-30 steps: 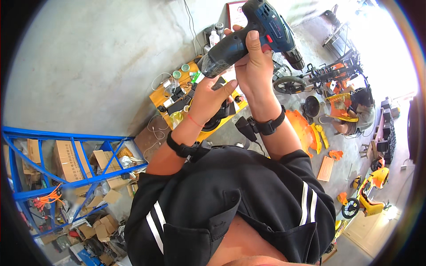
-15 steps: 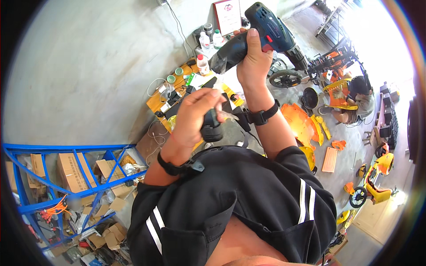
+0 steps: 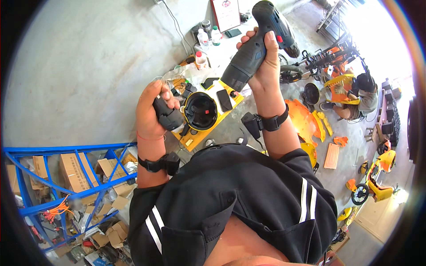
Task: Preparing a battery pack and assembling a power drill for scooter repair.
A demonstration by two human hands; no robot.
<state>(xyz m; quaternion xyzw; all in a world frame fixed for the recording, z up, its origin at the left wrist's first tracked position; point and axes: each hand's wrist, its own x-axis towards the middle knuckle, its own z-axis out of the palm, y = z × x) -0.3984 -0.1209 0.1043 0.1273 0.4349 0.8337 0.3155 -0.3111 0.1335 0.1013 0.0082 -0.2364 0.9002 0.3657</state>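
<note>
My right hand (image 3: 267, 64) is raised and wrapped round the handle of a dark blue and black cordless drill (image 3: 266, 22) with a red trigger. The drill's front end points away to the right, and its handle base hangs over the table. Off to the left, my left hand (image 3: 150, 108) grips a black battery pack (image 3: 168, 118), apart from the drill. Just right of that hand, a round black bowl-shaped part (image 3: 215, 110) with a yellow rim rests on the table. A dark phone (image 3: 225, 100) lies beside it.
The yellow-edged table (image 3: 230, 114) carries bottles (image 3: 201, 61), clear plastic film (image 3: 186, 72) and small black items. A blue rack (image 3: 88, 192) with cardboard boxes stands lower left. Orange panels (image 3: 300, 122) lie on the floor at right, near a seated person (image 3: 366, 99) and a partly dismantled bike (image 3: 330, 62).
My hands have moved apart: the left went left with the battery pack, uncovering the round black part. The drill has turned, its front pointing farther away, and the film by its base is gone from there.
</note>
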